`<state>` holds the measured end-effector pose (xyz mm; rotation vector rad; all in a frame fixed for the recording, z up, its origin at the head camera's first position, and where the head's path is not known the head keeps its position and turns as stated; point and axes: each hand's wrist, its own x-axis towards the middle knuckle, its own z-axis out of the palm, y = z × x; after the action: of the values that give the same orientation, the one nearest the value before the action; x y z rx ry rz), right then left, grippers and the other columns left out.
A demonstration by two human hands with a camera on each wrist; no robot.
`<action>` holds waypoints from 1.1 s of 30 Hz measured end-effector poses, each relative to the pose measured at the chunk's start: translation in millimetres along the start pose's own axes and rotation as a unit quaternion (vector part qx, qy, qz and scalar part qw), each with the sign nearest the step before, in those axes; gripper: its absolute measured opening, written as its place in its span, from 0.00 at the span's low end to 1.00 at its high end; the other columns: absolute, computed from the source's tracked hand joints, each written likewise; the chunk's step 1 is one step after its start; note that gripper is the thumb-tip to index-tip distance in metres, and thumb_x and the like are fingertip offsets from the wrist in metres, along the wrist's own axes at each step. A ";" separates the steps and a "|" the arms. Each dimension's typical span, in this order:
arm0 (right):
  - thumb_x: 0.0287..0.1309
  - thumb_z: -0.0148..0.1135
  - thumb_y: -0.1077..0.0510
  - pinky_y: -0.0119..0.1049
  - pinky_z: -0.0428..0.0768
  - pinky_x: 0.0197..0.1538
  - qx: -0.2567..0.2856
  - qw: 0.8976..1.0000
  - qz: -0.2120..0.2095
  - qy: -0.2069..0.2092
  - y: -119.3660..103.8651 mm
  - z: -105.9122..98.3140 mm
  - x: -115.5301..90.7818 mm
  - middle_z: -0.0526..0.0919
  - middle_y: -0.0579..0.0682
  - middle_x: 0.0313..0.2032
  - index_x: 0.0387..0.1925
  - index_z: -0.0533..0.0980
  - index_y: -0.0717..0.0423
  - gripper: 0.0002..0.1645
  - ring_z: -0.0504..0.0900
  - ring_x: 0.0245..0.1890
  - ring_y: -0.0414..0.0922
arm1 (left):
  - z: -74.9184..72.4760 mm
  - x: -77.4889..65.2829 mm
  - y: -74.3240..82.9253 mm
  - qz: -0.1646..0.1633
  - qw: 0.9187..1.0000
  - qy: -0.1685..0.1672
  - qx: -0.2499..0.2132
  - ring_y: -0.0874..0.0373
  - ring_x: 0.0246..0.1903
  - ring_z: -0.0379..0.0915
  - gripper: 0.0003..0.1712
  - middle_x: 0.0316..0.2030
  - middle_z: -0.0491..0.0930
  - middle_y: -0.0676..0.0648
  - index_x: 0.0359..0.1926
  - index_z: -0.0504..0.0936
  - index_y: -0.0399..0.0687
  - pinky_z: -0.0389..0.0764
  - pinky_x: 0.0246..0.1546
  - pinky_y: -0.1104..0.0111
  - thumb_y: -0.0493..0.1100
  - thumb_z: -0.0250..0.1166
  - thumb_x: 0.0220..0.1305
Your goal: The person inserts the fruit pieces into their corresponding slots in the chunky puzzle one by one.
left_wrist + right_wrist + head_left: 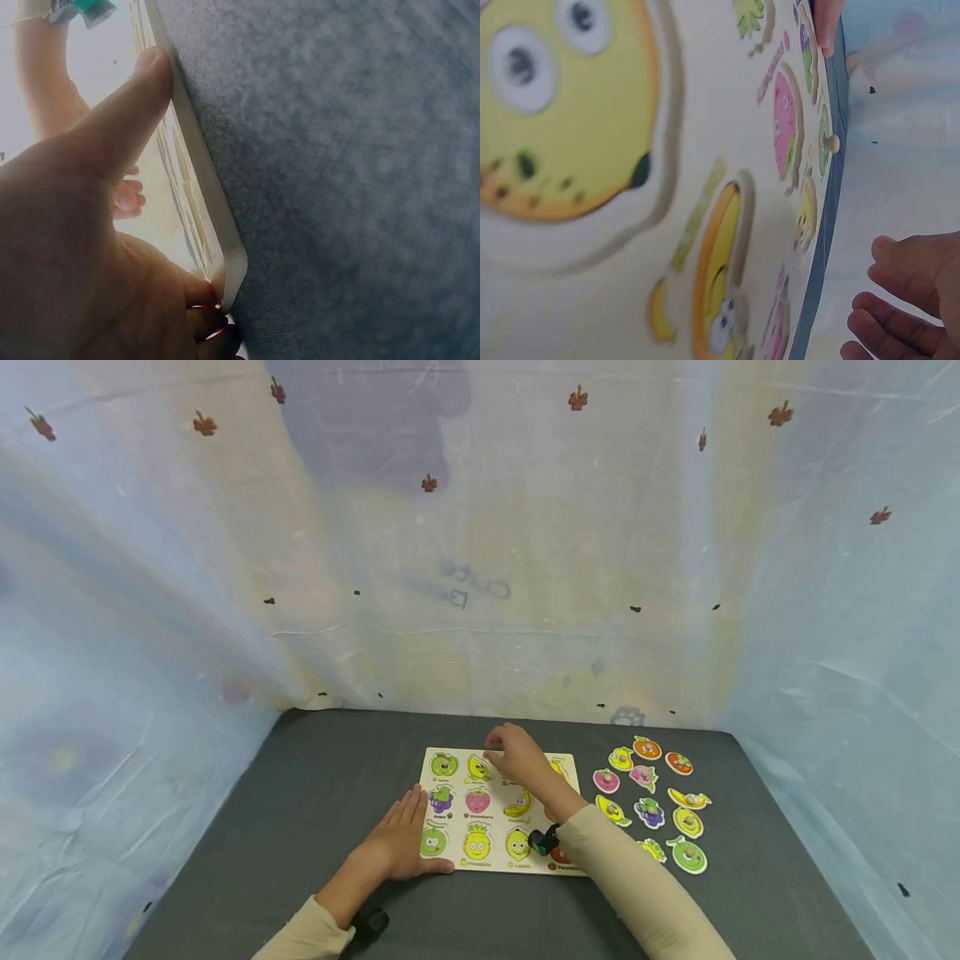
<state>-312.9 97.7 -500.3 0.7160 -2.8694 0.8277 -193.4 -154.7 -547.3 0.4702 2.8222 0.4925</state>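
A cream wooden puzzle board with printed fruit recesses lies on the dark table. My left hand rests at its near left corner, fingers straight along the left side and thumb against the front edge. Above the board's back row is my right hand, its fingers loosely bent with nothing between them. In the right wrist view these fingers are apart from the board. A green apple piece with a small knob sits in its back-left recess. The right forearm hides part of the board's right column.
Right of the board lie several loose fruit pieces with knobs, among them an orange, a banana, grapes and a green melon-like one. A pale patterned curtain surrounds the table's back and sides.
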 end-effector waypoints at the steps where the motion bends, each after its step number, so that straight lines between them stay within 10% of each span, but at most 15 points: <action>1: 0.71 0.72 0.57 0.50 0.86 0.54 0.003 1.000 0.001 0.002 1.6 -0.8 -1.6 0.82 0.53 0.44 0.48 0.85 0.57 0.09 0.84 0.49 0.52 | -3.4 -1.7 2.3 -0.001 1.000 -0.002 -0.003 0.34 0.84 0.41 0.81 0.84 0.43 0.29 0.83 0.47 0.28 0.49 0.83 0.42 0.82 0.71 0.54; 10: 0.72 0.72 0.57 0.51 0.85 0.56 0.033 0.999 0.024 0.014 23.2 -7.1 -17.5 0.83 0.52 0.45 0.51 0.85 0.59 0.12 0.84 0.50 0.53 | -15.4 -6.8 11.4 -0.016 1.000 -0.026 0.002 0.34 0.83 0.42 0.77 0.84 0.44 0.29 0.83 0.48 0.28 0.50 0.83 0.43 0.75 0.76 0.56; 20: 0.70 0.73 0.57 0.51 0.84 0.51 0.031 0.998 0.042 0.026 47.8 -28.8 -39.9 0.82 0.50 0.42 0.47 0.85 0.55 0.08 0.80 0.44 0.50 | 5.7 5.5 -7.4 0.000 1.000 0.007 0.011 0.34 0.84 0.41 0.78 0.85 0.43 0.30 0.84 0.48 0.29 0.50 0.83 0.43 0.79 0.73 0.55; 33: 0.71 0.70 0.60 0.53 0.84 0.51 0.037 0.997 0.061 0.014 77.1 -59.2 -75.4 0.83 0.54 0.44 0.50 0.85 0.60 0.10 0.82 0.46 0.54 | -19.2 -7.5 15.9 -0.023 0.999 -0.028 0.018 0.36 0.84 0.42 0.76 0.85 0.44 0.31 0.84 0.48 0.29 0.51 0.83 0.45 0.74 0.76 0.57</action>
<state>-284.4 217.4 -501.7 0.5353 -2.8960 0.9540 -187.6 -148.6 -522.6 0.4190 2.7861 0.4137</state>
